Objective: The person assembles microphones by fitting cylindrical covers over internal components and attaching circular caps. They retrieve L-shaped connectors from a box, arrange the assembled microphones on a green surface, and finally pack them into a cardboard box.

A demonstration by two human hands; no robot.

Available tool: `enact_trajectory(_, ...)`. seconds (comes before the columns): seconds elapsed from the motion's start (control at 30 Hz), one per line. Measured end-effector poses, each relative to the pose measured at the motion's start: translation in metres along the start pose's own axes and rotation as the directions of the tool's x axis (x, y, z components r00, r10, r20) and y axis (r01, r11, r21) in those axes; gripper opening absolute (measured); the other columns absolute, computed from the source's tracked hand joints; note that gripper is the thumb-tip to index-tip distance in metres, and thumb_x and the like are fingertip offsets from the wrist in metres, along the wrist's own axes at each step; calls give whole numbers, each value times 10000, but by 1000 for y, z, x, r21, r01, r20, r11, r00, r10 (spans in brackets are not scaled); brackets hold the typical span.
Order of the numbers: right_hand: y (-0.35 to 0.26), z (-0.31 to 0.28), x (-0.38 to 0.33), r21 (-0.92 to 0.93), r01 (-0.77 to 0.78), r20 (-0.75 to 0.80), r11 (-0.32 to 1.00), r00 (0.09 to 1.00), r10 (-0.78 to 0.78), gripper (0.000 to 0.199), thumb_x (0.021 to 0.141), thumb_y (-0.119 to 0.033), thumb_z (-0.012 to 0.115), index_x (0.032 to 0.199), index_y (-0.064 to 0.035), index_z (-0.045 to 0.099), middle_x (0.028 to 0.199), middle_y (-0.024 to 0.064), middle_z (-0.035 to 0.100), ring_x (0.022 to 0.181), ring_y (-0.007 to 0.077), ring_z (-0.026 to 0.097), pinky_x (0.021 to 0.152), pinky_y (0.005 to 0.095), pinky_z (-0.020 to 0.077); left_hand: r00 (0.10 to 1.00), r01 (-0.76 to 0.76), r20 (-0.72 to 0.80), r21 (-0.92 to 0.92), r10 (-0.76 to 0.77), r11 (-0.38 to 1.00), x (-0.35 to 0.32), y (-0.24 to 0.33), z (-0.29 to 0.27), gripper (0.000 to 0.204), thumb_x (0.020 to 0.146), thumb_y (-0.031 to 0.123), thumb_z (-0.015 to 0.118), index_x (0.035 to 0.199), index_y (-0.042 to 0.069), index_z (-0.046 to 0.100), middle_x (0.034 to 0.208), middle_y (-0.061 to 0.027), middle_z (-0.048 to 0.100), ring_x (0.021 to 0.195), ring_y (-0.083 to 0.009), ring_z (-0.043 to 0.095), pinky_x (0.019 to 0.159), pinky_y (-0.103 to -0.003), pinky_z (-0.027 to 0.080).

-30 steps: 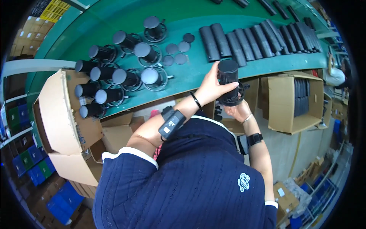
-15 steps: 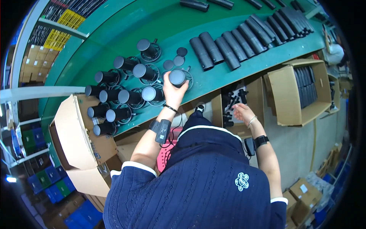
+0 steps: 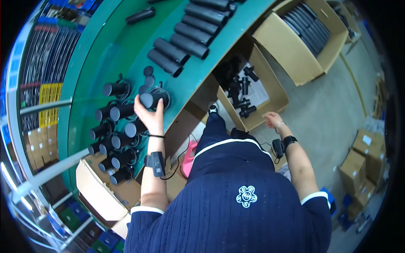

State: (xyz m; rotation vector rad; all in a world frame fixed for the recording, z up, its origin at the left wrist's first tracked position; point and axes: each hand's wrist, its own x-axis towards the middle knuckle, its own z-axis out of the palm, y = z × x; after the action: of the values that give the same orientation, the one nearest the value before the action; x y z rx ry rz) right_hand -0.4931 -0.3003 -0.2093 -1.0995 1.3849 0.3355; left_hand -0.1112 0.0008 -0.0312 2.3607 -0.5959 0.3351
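My left hand [image 3: 149, 118] is wrapped round a black capped cylinder [image 3: 147, 100] that stands on a round black base with a handle-like stub, at the near edge of the green bench. Beside it, to the left, several similar capped cylinders [image 3: 114, 113] stand in a cluster on their bases. Three flat black discs [image 3: 149, 80] lie just beyond. My right hand [image 3: 275, 121] hangs in the air right of an open carton [image 3: 273, 101] of black fittings [image 3: 244, 86]. Its fingers are drawn together; anything between them is too small to make out.
Black tubes [image 3: 192, 45] lie in a row farther along the green bench [image 3: 126, 46]. At the upper right an open carton [image 3: 291, 46] is packed with black parts. Another open carton [image 3: 99, 192] abuts the bench at left. A pink stool [image 3: 188, 160] is below the bench.
The whole view has swung, so the bench now runs more steeply upward. My left hand keeps hold of the same cylinder. My right hand has moved away from the carton of fittings.
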Motion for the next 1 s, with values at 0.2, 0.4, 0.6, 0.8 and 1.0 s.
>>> enact_trajectory(0.2,108,-42,48,-51,-98,-101,994,991,92,94,859,-173,526,885,-93,567,634,48,561,484,157,535,419,298,435,999,-7,49,134,0,991,3,19,1,897,700,260,792,1407,65,276,1365,-280,268,1261,-413,293,1039,-472,285)
enact_trajectory(0.4,158,-41,67,-47,-114,-156,992,982,105,90,846,-184,526,885,-109,557,614,37,538,460,146,520,397,279,420,989,-83,139,302,43,950,7,11,7,920,709,345,783,1426,99,260,1380,-320,206,1258,-449,271,1029,-488,282)
enact_trajectory(0.6,156,-15,91,-90,-26,-104,996,994,17,107,848,-190,531,911,-107,557,611,33,529,454,152,510,409,288,430,987,-109,150,322,63,940,8,22,-3,933,677,298,795,1406,41,271,1352,-310,273,1248,-450,282,1035,-507,262)
enact_trajectory(0.8,142,5,107,-68,-51,-23,996,998,50,152,865,-172,509,977,-81,555,629,42,535,489,144,524,424,288,436,983,-66,183,297,11,953,12,27,-3,1034,567,240,825,1401,29,252,1355,-272,262,1242,-431,282,1051,-490,245)
enact_trajectory(1.0,166,43,143,-315,109,-126,943,980,-156,201,818,-150,551,969,-45,631,777,113,642,640,236,614,548,343,495,957,-278,159,287,241,917,8,72,-5,855,651,144,782,1346,-1,307,1364,-246,252,1260,-410,262,1049,-488,256)
